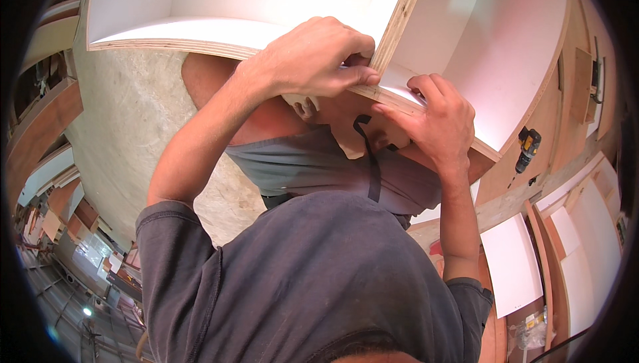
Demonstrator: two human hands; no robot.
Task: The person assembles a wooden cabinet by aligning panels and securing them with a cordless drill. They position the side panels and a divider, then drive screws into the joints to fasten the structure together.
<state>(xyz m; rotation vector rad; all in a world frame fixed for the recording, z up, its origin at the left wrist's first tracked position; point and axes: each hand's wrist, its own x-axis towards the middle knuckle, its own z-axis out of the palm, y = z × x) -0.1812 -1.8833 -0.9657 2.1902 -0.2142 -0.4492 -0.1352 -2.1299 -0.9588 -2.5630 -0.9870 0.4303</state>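
Observation:
A white-lined plywood cabinet point(170, 44) lies in front of me, its compartments split by an upright divider point(404, 13). My left hand point(319, 60) is closed at the lower front edge, right where that divider meets it. The thumb lies along the edge and the other fingers curl above; whether they pinch anything small is hidden. Just to the right, my right hand point(440, 118) grips the same plywood edge point(484, 150), fingers over the top and thumb below. A dark strap point(371, 163) hangs under the edge, near my lap.
A yellow-and-black cordless drill point(528, 146) lies on wood at the right. White panels point(511, 266) and boards lean at the lower right, by a clear plastic bag point(532, 331). Wood offcuts point(63, 213) are piled at the left, beyond the concrete floor point(126, 123).

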